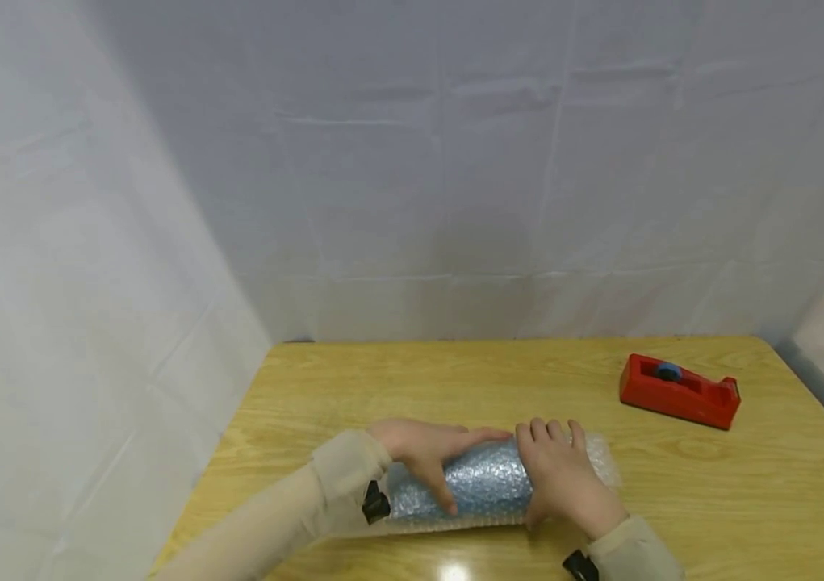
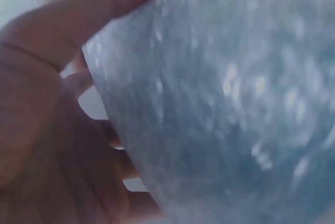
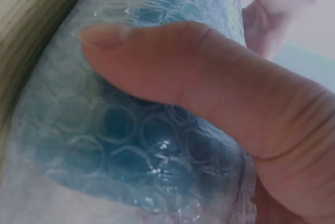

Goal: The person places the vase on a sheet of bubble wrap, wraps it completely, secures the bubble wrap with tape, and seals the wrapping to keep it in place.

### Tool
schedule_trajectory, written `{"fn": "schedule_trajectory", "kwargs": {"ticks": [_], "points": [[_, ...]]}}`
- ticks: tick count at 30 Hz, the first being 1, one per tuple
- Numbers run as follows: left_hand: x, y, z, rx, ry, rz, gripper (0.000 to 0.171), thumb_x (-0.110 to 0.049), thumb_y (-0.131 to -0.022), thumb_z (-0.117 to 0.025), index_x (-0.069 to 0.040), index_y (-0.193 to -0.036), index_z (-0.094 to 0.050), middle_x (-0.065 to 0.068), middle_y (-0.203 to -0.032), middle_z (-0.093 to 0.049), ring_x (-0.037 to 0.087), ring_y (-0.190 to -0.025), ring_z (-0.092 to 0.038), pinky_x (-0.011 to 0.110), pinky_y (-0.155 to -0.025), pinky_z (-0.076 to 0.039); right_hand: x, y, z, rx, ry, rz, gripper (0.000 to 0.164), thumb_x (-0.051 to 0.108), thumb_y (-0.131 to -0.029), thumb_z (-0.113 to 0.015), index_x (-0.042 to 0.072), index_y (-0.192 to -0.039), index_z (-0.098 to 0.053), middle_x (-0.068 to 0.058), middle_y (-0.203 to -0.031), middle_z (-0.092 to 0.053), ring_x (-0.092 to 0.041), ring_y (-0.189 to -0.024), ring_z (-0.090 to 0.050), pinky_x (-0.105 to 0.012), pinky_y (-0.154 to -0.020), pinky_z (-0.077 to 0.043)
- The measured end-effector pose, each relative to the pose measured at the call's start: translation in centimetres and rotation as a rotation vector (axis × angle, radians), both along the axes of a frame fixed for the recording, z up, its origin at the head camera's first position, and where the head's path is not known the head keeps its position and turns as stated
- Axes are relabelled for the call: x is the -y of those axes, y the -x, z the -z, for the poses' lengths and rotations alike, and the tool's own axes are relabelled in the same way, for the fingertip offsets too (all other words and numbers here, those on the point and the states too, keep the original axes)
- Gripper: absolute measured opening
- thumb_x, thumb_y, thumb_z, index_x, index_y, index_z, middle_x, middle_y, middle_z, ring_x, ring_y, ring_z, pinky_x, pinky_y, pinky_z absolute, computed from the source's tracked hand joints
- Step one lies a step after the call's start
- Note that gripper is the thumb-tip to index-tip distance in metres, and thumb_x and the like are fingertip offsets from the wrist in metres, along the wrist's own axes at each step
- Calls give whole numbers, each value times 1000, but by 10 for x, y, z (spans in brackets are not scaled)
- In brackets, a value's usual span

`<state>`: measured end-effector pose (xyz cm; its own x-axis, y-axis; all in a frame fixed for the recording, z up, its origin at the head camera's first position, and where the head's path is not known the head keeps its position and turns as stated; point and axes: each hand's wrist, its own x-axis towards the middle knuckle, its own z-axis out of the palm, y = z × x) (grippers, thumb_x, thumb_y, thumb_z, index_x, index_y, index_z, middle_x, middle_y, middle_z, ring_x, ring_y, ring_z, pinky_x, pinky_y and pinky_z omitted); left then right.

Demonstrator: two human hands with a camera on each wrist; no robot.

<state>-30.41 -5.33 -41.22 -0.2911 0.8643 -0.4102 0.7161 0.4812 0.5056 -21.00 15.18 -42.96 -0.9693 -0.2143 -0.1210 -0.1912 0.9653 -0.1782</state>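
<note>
A blue, rounded object wrapped in clear bubble wrap (image 1: 490, 482) lies lengthwise near the table's front. My left hand (image 1: 429, 453) holds its left part, thumb on the near side and fingers along the far side. Toward the other end, my right hand (image 1: 558, 472) grips it from above, with fingers over the top and thumb low on the near side. The right wrist view has the right thumb (image 3: 172, 67) pressed flat across the bubbles. Blue shows through the wrap (image 2: 220, 114) in the left wrist view; what the object is stays hidden.
A red tape dispenser (image 1: 680, 393) with a blue hub stands at the back right of the wooden table (image 1: 382, 379). Loose bubble wrap (image 1: 603, 458) sticks out past the right end of the bundle. White sheeting (image 1: 412, 202) hangs behind the table and at its sides.
</note>
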Motion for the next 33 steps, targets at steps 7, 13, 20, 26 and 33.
{"fn": "schedule_trajectory", "kwargs": {"ticks": [7,13,20,26,33], "points": [[-5,11,11,171,-37,-8,132,-24,-67,-92,-51,-154,5,-8,-165,-2,13,-148,-12,39,-118,-21,-4,0,0,6,43,-10,116,43,-40,-101,0,-134,-47,-17,-124,-52,-43,-120,-44,-74,-103,-19],[-8,14,12,188,-20,-17,134,-24,-66,-92,-51,-154,4,-7,-165,-4,14,-149,-12,40,-119,-19,-12,-1,-1,-15,216,-41,120,69,-60,-83,-3,-147,-40,-23,-146,-43,-47,-132,-37,-75,-104,-14],[-6,16,9,258,1,-33,127,-26,-69,-91,-56,-152,1,-12,-164,-2,13,-148,-10,41,-117,-24,-14,-8,0,-173,319,-8,62,55,-96,-56,4,-133,-60,-18,-138,-53,-43,-129,-42,-74,-102,-15],[-5,15,9,251,-7,-26,127,-26,-69,-91,-58,-151,1,-10,-164,-3,14,-149,-12,42,-116,-26,-4,-22,7,-410,319,198,52,48,-77,-82,9,-107,-68,-15,-118,-54,-41,-111,-44,-61,-90,-29],[-3,15,10,301,-23,-58,127,-20,-69,-91,-61,-150,-2,-9,-165,-3,16,-149,-13,41,-116,-27,4,-45,11,-465,324,316,41,44,-78,-83,21,-59,-55,10,-58,-44,-11,-54,-41,-30,-54,-32]]}}
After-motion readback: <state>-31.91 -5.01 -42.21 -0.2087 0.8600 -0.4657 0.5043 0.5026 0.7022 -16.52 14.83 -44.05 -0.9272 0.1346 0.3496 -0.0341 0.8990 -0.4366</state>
